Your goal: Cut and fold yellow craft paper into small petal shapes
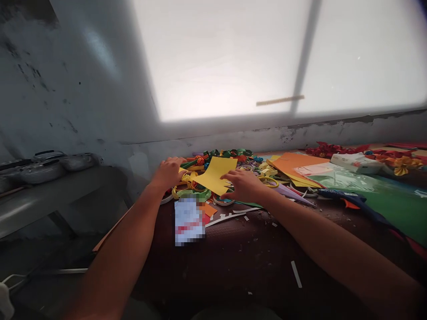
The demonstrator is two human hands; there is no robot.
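A yellow sheet of paper [216,174] stands tilted between my two hands over a heap of paper craft scraps [230,156]. My right hand [243,185] has its fingers closed on the sheet's lower right edge. My left hand [170,172] rests with curled fingers on the heap at the sheet's left edge; its fingertips are hidden, so I cannot tell whether it grips the sheet. Yellow-handled scissors [187,183] and a roll of tape [223,201] lie just under the sheet.
The dark table [253,253] carries paper strips and a blurred white card [188,221]. To the right lie orange sheets [293,166], a green sheet [393,200], a white box [356,162] and red paper flowers [325,149]. A grey shelf with bags [43,169] stands left.
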